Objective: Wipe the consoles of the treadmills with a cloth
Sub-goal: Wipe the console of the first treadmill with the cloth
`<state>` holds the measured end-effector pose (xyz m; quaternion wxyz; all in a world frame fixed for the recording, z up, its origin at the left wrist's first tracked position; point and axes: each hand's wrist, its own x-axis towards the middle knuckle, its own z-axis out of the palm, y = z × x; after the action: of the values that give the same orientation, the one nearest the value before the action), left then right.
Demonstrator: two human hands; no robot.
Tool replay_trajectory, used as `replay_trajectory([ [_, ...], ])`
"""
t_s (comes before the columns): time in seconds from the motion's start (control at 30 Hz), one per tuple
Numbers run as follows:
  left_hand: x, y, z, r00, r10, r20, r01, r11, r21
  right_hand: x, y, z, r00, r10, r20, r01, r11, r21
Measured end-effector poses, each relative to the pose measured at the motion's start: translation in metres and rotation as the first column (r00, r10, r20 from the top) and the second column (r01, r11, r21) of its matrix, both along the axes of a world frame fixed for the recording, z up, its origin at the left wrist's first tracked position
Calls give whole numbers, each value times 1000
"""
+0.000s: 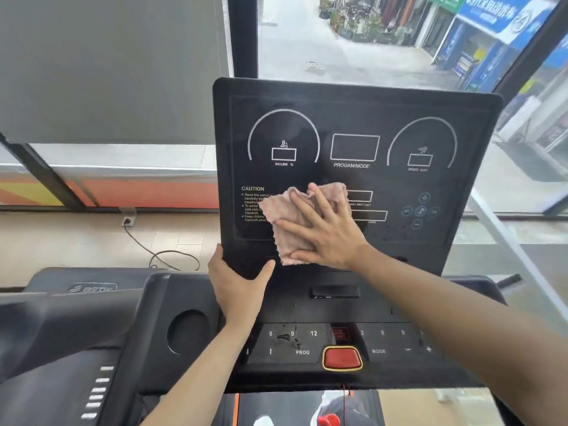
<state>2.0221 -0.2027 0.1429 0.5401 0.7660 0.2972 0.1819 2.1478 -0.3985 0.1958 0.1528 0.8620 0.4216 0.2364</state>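
The black console of the treadmill stands upright in front of a big window, and everything here sits around it. A pinkish cloth lies pressed flat against the lower left part of the console's face, covering the right edge of the white CAUTION text and reaching down almost to the panel's bottom edge. The right hand is spread open on top of the cloth, palm down, fingers fanned toward the upper left, with the thumb along the cloth's lower edge. The left hand grips the console's lower left corner: the thumb lies across the front face just beside the cloth, and the fingers wrap round the side edge.

Above the cloth on the console are the printed dials, INCLINE on the left, PROGAM/MODE in the middle, and a speed dial on the right. Below the console the button panel shows numbers, PROG and MODE, with some smudges near the 9. A red stop button with a yellow rim sits at the middle of that panel. Left of the console's base there is a round cup holder, and farther left, on the floor by the wall, a cable trails from a socket.
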Motion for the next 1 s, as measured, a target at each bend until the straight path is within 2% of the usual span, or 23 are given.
replay_trajectory([
  [0.1,3,-3,-2,1000,28,2,-28,999,26,13,-4,18,999,-2,34,1,1000,17],
  [0.27,4,-5,-1,999,37,-4,-37,998,47,57,-8,95,976,-169,141,135,965,224],
  [0.4,2,-6,1,999,37,-3,-37,996,86,85,-20,147,948,-308,86,264,905,334],
  [0.5,3,-5,5,999,34,-2,-34,987,155,83,-22,147,928,-368,62,318,866,387],
  [0.57,3,-6,6,999,45,4,-44,960,276,73,-26,130,928,-362,84,307,875,374],
  [0.67,4,-11,4,995,21,99,-63,892,447,48,-41,77,947,-311,82,276,916,291],
  [0.8,5,-24,-1,930,-267,252,48,769,637,6,-62,-1,961,-275,30,260,935,243],
  [0.9,3,-38,-9,861,-492,129,243,621,745,-8,-72,-26,971,-237,15,228,949,219],
  [1.0,3,-48,-20,814,-580,-39,364,456,812,-3,-80,-22,982,-190,20,185,971,154],
])
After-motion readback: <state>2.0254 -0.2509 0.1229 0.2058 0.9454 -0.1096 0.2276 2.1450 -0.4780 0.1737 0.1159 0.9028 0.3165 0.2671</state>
